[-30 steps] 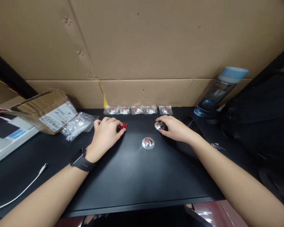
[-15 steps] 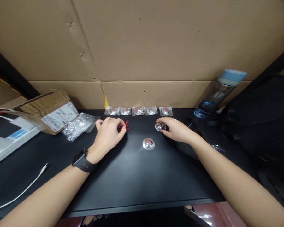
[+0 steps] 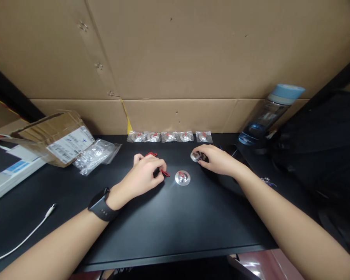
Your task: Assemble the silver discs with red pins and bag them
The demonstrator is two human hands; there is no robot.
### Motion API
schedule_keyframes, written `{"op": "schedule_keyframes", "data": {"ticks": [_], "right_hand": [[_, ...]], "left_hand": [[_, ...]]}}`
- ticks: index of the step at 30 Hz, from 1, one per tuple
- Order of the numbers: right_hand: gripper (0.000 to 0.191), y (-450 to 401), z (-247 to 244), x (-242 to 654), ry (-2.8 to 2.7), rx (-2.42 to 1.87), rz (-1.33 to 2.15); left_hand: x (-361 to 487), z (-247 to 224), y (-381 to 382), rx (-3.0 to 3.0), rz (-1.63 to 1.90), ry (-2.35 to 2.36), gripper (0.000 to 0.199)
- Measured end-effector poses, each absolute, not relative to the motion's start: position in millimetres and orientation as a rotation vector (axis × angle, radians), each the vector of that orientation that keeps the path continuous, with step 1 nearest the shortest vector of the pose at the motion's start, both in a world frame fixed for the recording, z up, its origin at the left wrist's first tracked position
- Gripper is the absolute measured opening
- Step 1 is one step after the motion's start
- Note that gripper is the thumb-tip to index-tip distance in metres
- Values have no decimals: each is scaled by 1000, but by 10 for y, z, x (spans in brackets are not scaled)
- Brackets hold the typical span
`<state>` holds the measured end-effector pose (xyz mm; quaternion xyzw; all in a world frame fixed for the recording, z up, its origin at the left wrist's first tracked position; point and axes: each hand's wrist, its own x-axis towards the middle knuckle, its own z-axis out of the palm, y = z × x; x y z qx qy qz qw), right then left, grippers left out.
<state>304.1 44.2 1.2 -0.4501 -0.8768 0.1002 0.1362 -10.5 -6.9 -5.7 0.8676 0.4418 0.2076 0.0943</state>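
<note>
My left hand [image 3: 146, 174] is closed in a pinch on a red cord loop [image 3: 165, 173], just left of a small silver cymbal [image 3: 182, 178]. That cymbal lies flat on the black table, domed in the middle, with a bit of red cord at its centre. More red cords [image 3: 151, 154] lie just beyond my left knuckles. Thumb and fingers of my right hand [image 3: 217, 160] grip the edges of shiny small cymbals [image 3: 197, 156], which seem stacked; the hand partly covers them, so their number is unclear.
Several small cymbals in clear bags [image 3: 168, 137] line the table's back edge. A cardboard box [image 3: 68, 140], clear plastic bags [image 3: 97, 155], a power strip [image 3: 23, 171] and a white cable [image 3: 32, 233] are left. A blue-lidded bottle [image 3: 270, 114] and black bag [image 3: 312, 136] stand right.
My left hand has moved right and nearer to me, carrying one red cord loop from the other cords toward the lone cymbal. My right hand stays on its cymbals.
</note>
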Motion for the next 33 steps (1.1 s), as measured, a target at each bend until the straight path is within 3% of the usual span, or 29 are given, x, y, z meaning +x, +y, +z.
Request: {"op": "schedule_keyframes", "data": {"ticks": [5,13,22,33], "right_hand": [[31,477,62,3072,-2531,-1300,346],[42,459,98,3081,-2476,-1362,297],[41,112,266,2676,-2289,-908,420],[42,-227,222,2348,-2132,-685,550]], "left_hand": [[-107,-66,-65,2597,627,1279,5],[-123,-146,-21,2581,657,1330,7],[-49,-18,-114,2566,787,1381,18],[102,121,-367,2477,1126,1346,14]]}}
